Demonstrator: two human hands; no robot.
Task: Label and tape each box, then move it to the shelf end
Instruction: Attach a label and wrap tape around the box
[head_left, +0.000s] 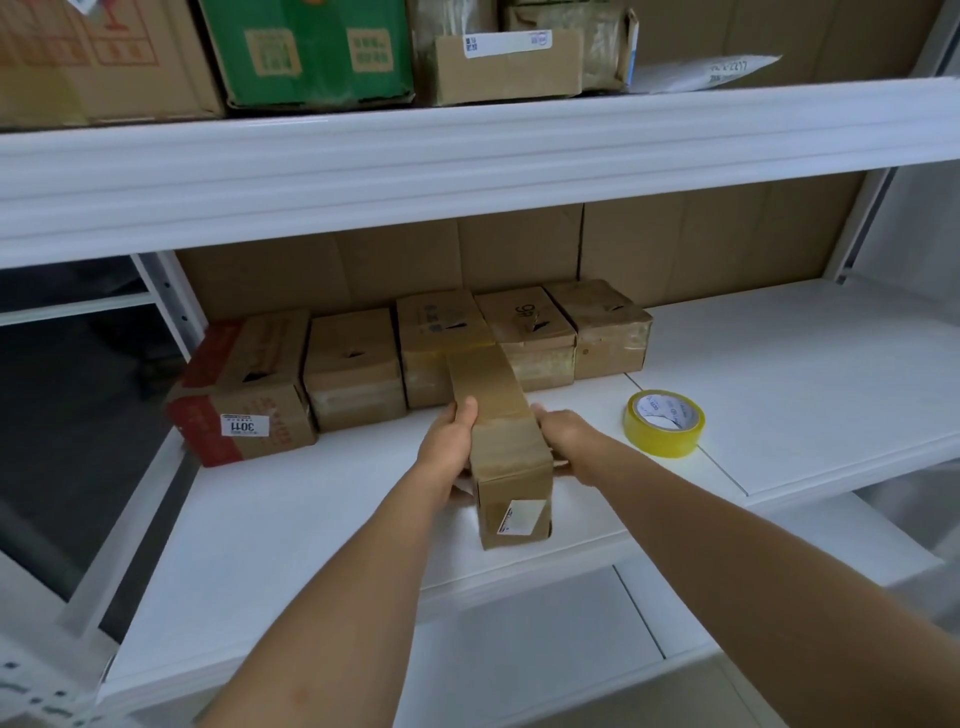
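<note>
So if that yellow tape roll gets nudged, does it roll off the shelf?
Probably not. The tape roll lies flat on the shelf, hole upward, so a nudge should slide it rather than roll it. The white surface looks smooth, so it may slide easily. It sits fairly near the front edge, right of the right hand, so a forward push could drop it.

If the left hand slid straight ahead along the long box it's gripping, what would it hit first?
Probably the row of brown cardboard boxes against the shelf back: the left hand points that way beside the long taped cardboard box. Depth is hard to judge.
</note>
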